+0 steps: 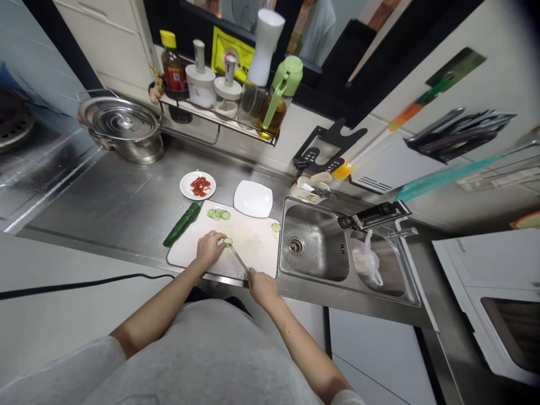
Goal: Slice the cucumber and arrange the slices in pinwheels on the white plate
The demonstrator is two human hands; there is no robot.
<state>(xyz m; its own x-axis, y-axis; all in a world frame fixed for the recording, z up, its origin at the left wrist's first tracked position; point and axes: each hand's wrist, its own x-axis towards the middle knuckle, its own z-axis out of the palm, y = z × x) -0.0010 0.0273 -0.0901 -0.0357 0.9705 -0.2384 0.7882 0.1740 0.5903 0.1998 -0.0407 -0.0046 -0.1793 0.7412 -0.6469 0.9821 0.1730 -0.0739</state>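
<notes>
My left hand (210, 249) pinches a small cucumber piece (228, 242) over the white cutting board (253, 259). Closed round a knife handle, my right hand (264, 288) is at the board's front edge. The knife blade (239, 260) runs up and left, its tip beside the cucumber piece; whether it touches cannot be made out. Several cucumber slices (218, 214) lie in an overlapping row at the back left of the board. More slices (275, 227) sit near its right edge. A whole cucumber (182, 224) rests along the board's left side, on the steel counter.
Behind the board are a plate (183, 185) of chopped red pieces and a white square dish (253, 198). To the right is a steel sink (314, 236) with a plastic bag (366, 260). A lidded pot (126, 132) stands back left; a seasoning rack (219, 118) hangs above.
</notes>
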